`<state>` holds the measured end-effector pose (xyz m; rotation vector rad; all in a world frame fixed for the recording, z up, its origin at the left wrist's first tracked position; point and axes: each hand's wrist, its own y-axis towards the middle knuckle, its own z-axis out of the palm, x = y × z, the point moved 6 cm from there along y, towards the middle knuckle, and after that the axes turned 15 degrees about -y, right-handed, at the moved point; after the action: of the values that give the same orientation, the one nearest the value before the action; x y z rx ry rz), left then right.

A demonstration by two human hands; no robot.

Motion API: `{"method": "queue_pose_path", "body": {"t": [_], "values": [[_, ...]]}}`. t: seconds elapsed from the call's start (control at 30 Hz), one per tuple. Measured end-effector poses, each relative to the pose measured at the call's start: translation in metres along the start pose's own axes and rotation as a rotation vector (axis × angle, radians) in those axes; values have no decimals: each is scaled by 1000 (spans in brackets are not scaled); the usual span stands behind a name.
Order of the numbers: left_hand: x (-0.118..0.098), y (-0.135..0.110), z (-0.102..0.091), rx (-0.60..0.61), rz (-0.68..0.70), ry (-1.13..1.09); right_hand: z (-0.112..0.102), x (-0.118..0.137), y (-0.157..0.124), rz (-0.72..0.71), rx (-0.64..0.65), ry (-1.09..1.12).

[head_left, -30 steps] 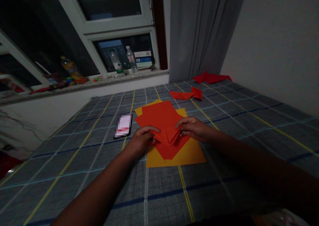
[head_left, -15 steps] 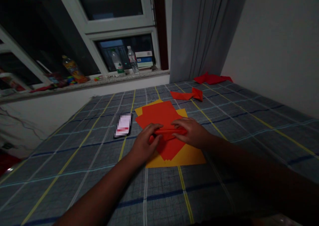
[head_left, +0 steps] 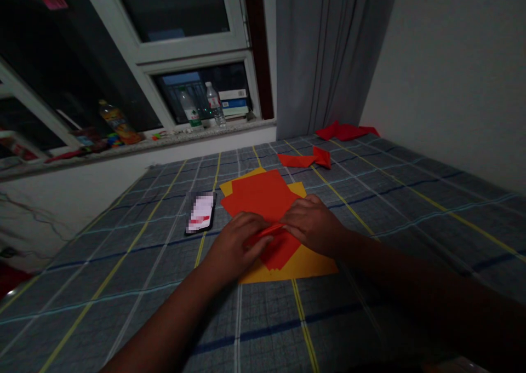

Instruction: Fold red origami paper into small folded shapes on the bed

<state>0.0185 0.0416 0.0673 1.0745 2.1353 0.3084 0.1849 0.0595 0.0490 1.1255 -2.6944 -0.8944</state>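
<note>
My left hand (head_left: 238,241) and my right hand (head_left: 313,223) meet over a small folded red paper (head_left: 269,230), fingers pressed down on it from both sides. The folded piece lies on a stack of red paper sheets (head_left: 258,195), which rests on yellow sheets (head_left: 306,260). All of it sits on a grey checked bedspread (head_left: 370,198). Most of the folded piece is hidden under my fingers.
A phone (head_left: 200,213) lies just left of the papers. Other folded red papers (head_left: 306,158) and a red pile (head_left: 347,131) lie farther back near the grey curtain (head_left: 324,55). Bottles (head_left: 213,104) and books stand on the windowsill. A white wall runs along the right.
The folded red piece was held up between both hands a second ago; now it is flattened on the stack with both hands pressing on it. The view has tilted slightly.
</note>
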Motion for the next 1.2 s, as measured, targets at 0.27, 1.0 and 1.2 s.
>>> {"method": "queue_pose_path", "body": {"t": [0.27, 1.0, 1.2], "values": [[-19, 0, 10, 29, 96, 293, -7, 19, 2, -101, 20, -128], [42, 0, -16, -111, -302, -143, 6, -67, 5, 161, 85, 371], [66, -12, 8, -377, -619, -639, 46, -54, -3, 660, 201, 1247]]}}
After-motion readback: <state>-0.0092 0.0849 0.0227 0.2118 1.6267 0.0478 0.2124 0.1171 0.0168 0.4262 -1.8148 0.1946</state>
